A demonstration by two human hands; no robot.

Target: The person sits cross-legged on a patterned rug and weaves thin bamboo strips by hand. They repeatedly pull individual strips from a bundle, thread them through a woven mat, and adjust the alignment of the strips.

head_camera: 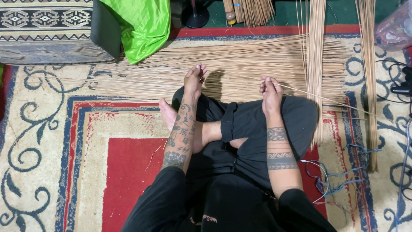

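1. Thin straw-coloured sticks (240,71) are seen spread in a broad flat layer across the upper middle of the frame, lying crosswise on the patterned carpet (51,129).
2. A single stick (317,96) is pinched in the right hand (271,92), just right of centre; the fingers are curled in tight around it and the stick runs off toward the right edge.
3. The left hand (195,77) is held at centre frame, just above the near edge of the spread layer; its fingertips are drawn together, and whether a stick is caught between them cannot be told.
4. Both tattooed forearms are stretched forward over crossed legs in black trousers (253,124), with a bare foot (168,114) showing left of centre.
5. Two upright bundles of the same sticks (316,56) are laid lengthwise at the right, crossing over the flat layer.
6. A bright green cloth (139,25) is draped in the upper left, beside a woven patterned cushion (43,30).
7. A further bunch of sticks (253,10) is spotted at the top centre, next to a black stand base (197,17).
8. Blue and white cables (339,176) are tangled on the carpet at the lower right.
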